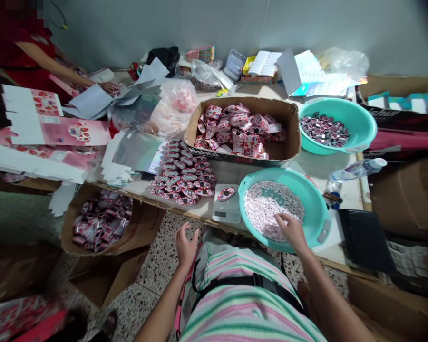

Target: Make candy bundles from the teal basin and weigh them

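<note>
— Where's your right hand [291, 230]?

— Reaching forward from a straight forearm, palm down, fingers dipped into the pale candies [267, 206] in the teal basin [316, 218] at the desk's near edge; whether you've pinched any, I cannot tell.

— And your left hand [186, 244]?

— Raised below the desk's near edge, fingers spread wide and curled, holding nothing, just short of the small scale [227, 205], which carries one tin [227, 193].

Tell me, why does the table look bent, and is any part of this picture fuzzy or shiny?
Head view: the wide lens bows the table edge and stretches the corners; the bottom-left floor is smeared with blur; the right hand in the basin of pink-white candies is fairly sharp; the left hand is slightly soft; light is even, with mild glare on the silvery sheets.
</note>
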`<control>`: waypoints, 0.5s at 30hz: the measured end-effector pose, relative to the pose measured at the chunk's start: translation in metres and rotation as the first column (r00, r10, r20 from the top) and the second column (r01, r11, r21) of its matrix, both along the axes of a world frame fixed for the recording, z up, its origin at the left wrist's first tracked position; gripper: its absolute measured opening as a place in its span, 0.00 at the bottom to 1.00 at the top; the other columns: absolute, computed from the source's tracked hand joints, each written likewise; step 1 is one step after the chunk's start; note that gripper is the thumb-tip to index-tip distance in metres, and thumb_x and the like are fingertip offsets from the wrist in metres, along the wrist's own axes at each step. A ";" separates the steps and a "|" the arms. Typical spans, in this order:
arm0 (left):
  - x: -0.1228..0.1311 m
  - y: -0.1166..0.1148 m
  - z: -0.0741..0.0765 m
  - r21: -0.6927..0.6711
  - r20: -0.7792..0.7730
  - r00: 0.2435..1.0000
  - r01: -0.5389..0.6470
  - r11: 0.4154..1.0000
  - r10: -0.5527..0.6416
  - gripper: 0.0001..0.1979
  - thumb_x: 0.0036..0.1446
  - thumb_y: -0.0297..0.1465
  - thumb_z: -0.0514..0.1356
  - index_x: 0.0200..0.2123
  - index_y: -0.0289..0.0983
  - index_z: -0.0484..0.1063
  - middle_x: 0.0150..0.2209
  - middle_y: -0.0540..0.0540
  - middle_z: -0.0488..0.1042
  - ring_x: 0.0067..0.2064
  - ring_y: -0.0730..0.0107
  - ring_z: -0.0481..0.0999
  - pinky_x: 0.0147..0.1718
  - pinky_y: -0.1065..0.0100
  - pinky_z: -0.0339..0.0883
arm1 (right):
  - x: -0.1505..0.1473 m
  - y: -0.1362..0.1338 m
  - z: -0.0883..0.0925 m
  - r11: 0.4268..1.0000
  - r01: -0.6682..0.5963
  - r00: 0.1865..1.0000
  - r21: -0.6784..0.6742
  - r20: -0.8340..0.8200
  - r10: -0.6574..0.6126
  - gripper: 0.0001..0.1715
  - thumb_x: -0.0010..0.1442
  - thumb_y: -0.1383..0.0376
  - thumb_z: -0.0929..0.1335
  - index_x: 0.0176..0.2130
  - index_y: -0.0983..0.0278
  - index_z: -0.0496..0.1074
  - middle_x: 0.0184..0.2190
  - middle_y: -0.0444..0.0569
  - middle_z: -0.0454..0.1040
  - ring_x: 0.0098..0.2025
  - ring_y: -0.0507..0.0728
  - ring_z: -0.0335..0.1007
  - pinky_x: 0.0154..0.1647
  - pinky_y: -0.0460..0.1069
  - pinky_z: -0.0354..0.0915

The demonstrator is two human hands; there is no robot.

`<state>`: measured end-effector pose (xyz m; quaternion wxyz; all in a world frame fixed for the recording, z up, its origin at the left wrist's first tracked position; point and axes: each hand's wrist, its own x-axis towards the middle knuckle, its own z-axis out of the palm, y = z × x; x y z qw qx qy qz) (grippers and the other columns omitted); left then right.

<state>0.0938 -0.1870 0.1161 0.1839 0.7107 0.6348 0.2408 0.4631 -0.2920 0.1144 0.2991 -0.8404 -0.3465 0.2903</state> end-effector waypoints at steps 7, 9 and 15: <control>-0.016 -0.027 -0.017 -0.076 0.004 0.998 -0.060 0.995 0.060 0.19 0.54 0.42 0.58 0.46 0.36 0.68 0.39 0.41 0.76 0.44 0.57 0.73 0.47 0.54 0.66 | -0.001 0.007 -0.003 0.997 -0.073 0.997 -0.036 0.036 0.075 0.24 0.55 0.50 0.60 0.33 0.63 0.75 0.36 0.53 0.77 0.38 0.60 0.72 0.40 0.51 0.62; -0.018 -0.028 -0.019 -0.087 0.009 0.998 -0.058 0.995 0.059 0.19 0.54 0.42 0.58 0.45 0.36 0.69 0.39 0.41 0.76 0.44 0.57 0.74 0.47 0.55 0.66 | -0.002 0.006 -0.003 0.995 -0.088 0.995 -0.043 0.043 0.090 0.23 0.55 0.50 0.60 0.32 0.63 0.74 0.36 0.52 0.77 0.38 0.60 0.72 0.40 0.50 0.62; -0.016 -0.020 -0.016 -0.089 0.007 1.000 -0.004 0.996 0.005 0.16 0.55 0.39 0.58 0.43 0.37 0.69 0.39 0.42 0.76 0.44 0.59 0.73 0.47 0.56 0.67 | -0.004 0.004 -0.002 0.995 -0.090 0.994 -0.053 0.061 0.093 0.24 0.55 0.49 0.59 0.30 0.63 0.73 0.34 0.53 0.77 0.38 0.61 0.71 0.39 0.51 0.61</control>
